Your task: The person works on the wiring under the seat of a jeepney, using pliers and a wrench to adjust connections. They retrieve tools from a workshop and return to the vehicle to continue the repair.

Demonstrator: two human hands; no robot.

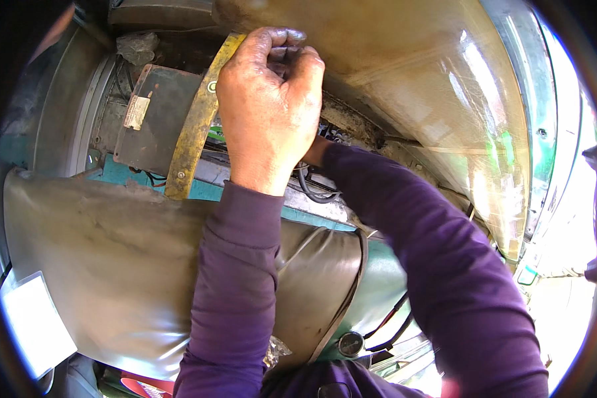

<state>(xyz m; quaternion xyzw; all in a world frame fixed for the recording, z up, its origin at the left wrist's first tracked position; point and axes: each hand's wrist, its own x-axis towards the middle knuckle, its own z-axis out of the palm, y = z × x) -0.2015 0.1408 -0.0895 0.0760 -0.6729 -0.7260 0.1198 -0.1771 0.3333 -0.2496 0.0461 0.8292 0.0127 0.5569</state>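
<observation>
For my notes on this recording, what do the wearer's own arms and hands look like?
Both arms wear long purple sleeves: the left sleeve ends in a snug cuff, and the right sleeve is creased. The left hand is bare, with grime on its fingers. Only a bit of the right hand shows, so its look cannot be judged.

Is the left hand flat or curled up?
Curled up: on the left hand, the fingers bend in toward the thumb. Whether they grip anything, I can't tell.
</observation>
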